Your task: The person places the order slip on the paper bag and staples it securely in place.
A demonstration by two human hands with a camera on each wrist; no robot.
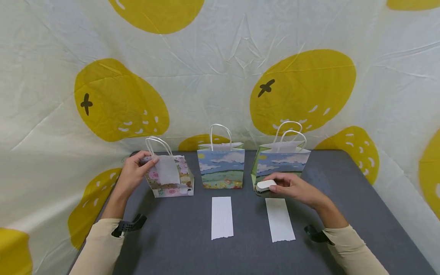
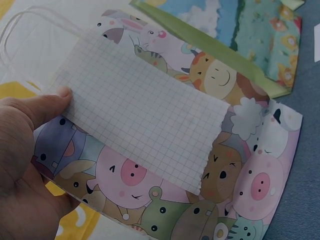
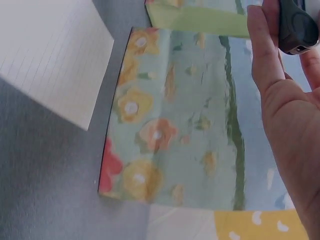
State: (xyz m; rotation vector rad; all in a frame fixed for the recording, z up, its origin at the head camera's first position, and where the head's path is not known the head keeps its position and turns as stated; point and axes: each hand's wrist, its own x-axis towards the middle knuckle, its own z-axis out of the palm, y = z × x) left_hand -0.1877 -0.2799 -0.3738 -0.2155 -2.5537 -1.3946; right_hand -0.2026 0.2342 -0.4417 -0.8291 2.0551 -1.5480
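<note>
My left hand (image 1: 134,172) pinches a squared paper slip (image 2: 145,110) against the upper front of a small paper bag (image 2: 170,205) printed with cartoon animals. The thumb lies on the slip near its upper end; the other fingers are partly hidden behind the bag, which tilts. My right hand (image 1: 297,189) holds a small white and dark-grey stapler (image 1: 266,185) between thumb and fingers, in front of the right landscape-print bag (image 1: 283,162). In the right wrist view, only the dark end of the stapler (image 3: 298,30) shows clearly.
A second landscape-print bag (image 1: 221,168) stands upright in the middle. Two paper slips lie on the dark grey table (image 1: 178,244): the middle slip (image 1: 222,217) and the right slip (image 1: 280,219). Behind hangs a white cloth (image 1: 213,99) with yellow fruit shapes.
</note>
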